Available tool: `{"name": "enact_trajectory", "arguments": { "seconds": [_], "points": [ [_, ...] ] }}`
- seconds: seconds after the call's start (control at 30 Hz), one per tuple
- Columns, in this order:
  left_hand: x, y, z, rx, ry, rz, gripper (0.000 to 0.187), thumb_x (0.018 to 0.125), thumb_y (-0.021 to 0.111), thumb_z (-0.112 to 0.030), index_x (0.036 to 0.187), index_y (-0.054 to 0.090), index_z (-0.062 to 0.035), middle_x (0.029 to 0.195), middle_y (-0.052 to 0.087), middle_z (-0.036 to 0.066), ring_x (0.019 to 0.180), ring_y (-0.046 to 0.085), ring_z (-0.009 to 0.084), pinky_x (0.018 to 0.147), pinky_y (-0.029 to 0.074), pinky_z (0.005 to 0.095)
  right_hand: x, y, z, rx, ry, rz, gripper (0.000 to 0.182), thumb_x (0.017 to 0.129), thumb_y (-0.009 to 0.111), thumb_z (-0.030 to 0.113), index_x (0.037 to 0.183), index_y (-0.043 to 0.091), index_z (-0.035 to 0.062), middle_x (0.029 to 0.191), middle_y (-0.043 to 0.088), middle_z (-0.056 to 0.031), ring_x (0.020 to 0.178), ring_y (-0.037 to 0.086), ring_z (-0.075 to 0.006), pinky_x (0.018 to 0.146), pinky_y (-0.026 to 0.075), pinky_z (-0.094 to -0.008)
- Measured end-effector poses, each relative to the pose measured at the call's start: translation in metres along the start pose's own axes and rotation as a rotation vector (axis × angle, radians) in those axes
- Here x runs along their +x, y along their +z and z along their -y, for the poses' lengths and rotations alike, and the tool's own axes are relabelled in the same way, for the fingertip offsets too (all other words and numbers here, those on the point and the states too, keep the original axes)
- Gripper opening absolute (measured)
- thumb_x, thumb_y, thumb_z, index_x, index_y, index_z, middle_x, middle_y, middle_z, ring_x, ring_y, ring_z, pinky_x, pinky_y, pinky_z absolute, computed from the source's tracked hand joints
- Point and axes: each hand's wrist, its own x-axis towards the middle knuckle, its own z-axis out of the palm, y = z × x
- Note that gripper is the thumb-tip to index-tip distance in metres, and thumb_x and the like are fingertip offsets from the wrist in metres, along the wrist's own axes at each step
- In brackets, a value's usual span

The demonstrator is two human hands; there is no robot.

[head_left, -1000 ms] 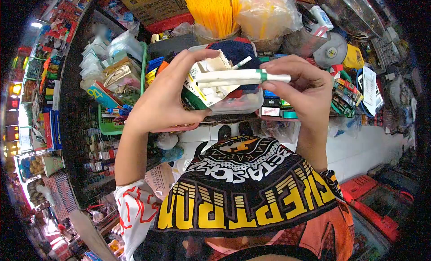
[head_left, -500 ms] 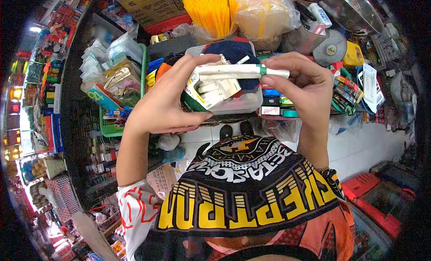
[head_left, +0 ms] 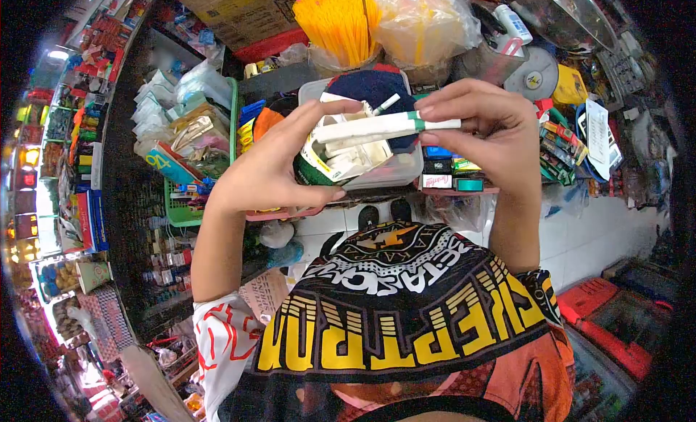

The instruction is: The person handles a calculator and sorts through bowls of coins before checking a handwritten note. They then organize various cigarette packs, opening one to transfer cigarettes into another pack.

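My left hand [head_left: 264, 161] is wrapped round a green and white cigarette pack [head_left: 319, 168], thumb below and forefinger along its top. The pack's top is open, and loose white cigarettes [head_left: 355, 155] lie in it at uneven angles. One cigarette [head_left: 389, 103] sticks up past the far rim. Between its thumb and fingertips, my right hand [head_left: 489, 128] pinches the tips of a few white cigarettes with a green band [head_left: 417, 123]. These lie level across the mouth of the pack, their other ends over it near my left hand.
Behind the pack stands a clear plastic tub [head_left: 413, 161] with dark blue cloth inside. A green basket [head_left: 181, 213] of bags is at left. Small boxes [head_left: 436, 181] lie by my right hand. Yellow straws [head_left: 337, 23] and a plastic-wrapped bundle [head_left: 424, 23] stand at the back.
Both hands still hold the pack and cigarettes. The pack has shifted slightly right, and the pinched cigarettes have moved a little left and down over its mouth.
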Motion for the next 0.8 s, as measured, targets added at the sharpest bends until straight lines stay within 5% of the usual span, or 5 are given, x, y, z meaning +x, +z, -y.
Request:
{"name": "enact_trajectory", "arguments": {
  "seconds": [0.1,0.43,0.8],
  "points": [
    [-0.001,-0.001,0.0,-0.05,-0.017,0.019,0.08,0.054,0.07,-0.018,0.124,0.036,0.0012,0.122,0.041,0.013,0.115,0.039,0.0212,0.098,0.027,0.0326,0.009,-0.01,0.013,-0.216,-0.115,0.094,0.021,0.06,0.066,-0.008,0.08,0.065,-0.0018,0.083,0.062,-0.0146,0.077,0.062,-0.0189,0.063,0.049,-0.0248],
    [0.0,0.001,-0.001,-0.039,0.001,0.074,0.079,0.055,0.069,-0.017,0.124,0.035,0.0009,0.122,0.044,0.016,0.115,0.041,0.0265,0.097,0.03,0.0336,0.031,-0.009,0.021,-0.452,-0.451,0.298,0.018,0.064,0.067,-0.003,0.081,0.067,0.003,0.08,0.063,-0.0103,0.071,0.062,-0.0178,0.06,0.049,-0.0241],
    [-0.002,0.001,-0.002,-0.114,-0.097,0.089,0.083,0.053,0.072,-0.019,0.124,0.033,0.0008,0.117,0.045,0.017,0.111,0.044,0.0248,0.095,0.032,0.0324,0.044,-0.003,0.024,-0.462,-0.513,0.377,0.018,0.063,0.067,0.0,0.081,0.067,0.0044,0.08,0.063,-0.0083,0.069,0.062,-0.0181,0.058,0.048,-0.024]
  ]
}}
